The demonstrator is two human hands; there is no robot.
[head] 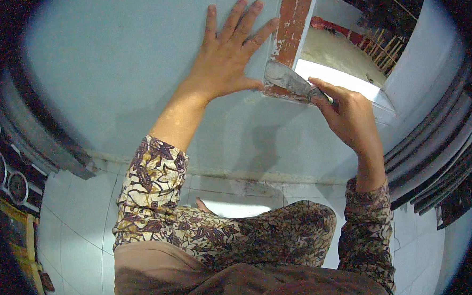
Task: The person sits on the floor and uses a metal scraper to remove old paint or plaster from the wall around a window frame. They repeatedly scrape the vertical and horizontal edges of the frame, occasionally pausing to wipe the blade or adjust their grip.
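Observation:
My left hand point(227, 56) lies spread on the pale blue-grey wall point(135, 52), its fingers apart and holding nothing; the little-finger-thin tips point up and one fingertip reaches the edge of the window frame. My right hand point(348, 109) grips a scraper or putty knife point(290, 78) by its handle, most of which the hand hides. The broad metal blade lies against the lower left corner of the reddish-brown window frame point(291, 24), right of my left thumb. The frame's paint is patchy, with pale spots along its upright and its bottom edge.
A white sill point(332, 78) borders the opening, beyond which a bamboo rack point(383, 53) shows outside. Dark slatted panels point(432, 149) stand at the right, and a dark ridged edge point(55, 129) at the left. Pale floor tiles point(75, 220) meet the wall below; my bent leg rests there.

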